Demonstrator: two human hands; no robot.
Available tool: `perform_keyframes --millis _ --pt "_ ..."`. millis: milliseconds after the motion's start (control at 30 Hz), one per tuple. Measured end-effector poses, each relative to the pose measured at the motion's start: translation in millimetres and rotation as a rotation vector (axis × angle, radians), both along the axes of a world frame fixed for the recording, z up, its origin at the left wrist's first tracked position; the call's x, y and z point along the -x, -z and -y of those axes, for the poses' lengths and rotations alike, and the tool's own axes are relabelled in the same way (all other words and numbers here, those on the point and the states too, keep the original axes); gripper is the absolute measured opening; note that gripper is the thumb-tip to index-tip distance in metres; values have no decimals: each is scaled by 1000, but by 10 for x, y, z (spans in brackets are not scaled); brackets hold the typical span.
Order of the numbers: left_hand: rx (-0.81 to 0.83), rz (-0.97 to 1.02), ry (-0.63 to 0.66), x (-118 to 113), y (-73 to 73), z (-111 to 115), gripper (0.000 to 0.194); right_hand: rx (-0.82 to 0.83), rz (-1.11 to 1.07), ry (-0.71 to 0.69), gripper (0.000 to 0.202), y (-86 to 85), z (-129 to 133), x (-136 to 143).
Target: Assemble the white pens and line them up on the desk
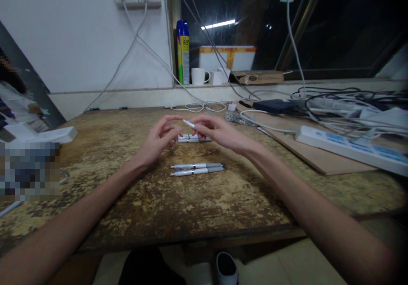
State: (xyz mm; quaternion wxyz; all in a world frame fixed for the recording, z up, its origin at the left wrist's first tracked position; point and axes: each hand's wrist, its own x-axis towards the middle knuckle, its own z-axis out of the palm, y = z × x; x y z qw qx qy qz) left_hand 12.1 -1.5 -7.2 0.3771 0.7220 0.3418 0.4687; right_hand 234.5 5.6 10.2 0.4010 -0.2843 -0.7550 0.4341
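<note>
Above the worn wooden table (pixel 149 210), my right hand (pixel 216 129) pinches a slim white pen (pixel 188 123), most of which its fingers hide. The pen's visible end points up and left, toward my left hand (pixel 161 137). That hand is open, its fingers curved and apart, the index fingertip at or very near the pen's end; contact is unclear. White and grey pens (pixel 191 140) lie on the table just behind and below my hands, partly covered by them. Nearer to me, a clear-barrelled pen (pixel 197 166) and a white pen (pixel 197 172) lie side by side.
At right are a white power strip (pixel 350 146), a brown board (pixel 306 157) and tangled cables (pixel 344 102). A spray can (pixel 183 55) and white mug (pixel 199 76) stand on the sill. A white cable (pixel 194 106) lies along the table's back.
</note>
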Motion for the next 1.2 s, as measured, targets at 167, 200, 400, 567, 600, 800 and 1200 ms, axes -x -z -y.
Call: perform_keyframes --millis 167,200,400,567,600,800,1200 --pt "-44 -132 45 2 9 19 29 -37 112 -78 23 87 -23 15" --pt "-38 -146 34 6 19 13 28 -39 142 -57 23 101 -40 8" --pt "46 -106 -91 53 40 -36 30 -55 363 213 38 87 -169 -183" --pt "37 -133 -136 88 -17 -50 30 -101 418 260 39 19 -206 -304" --pt "34 -141 -137 93 -24 -52 31 -107 427 259 39 14 -208 -312" --pt "34 -153 -107 108 -21 -55 31 -125 484 142 34 17 -195 -346" --pt "20 -556 121 188 -85 9 24 72 520 -239 26 60 -114 -351"
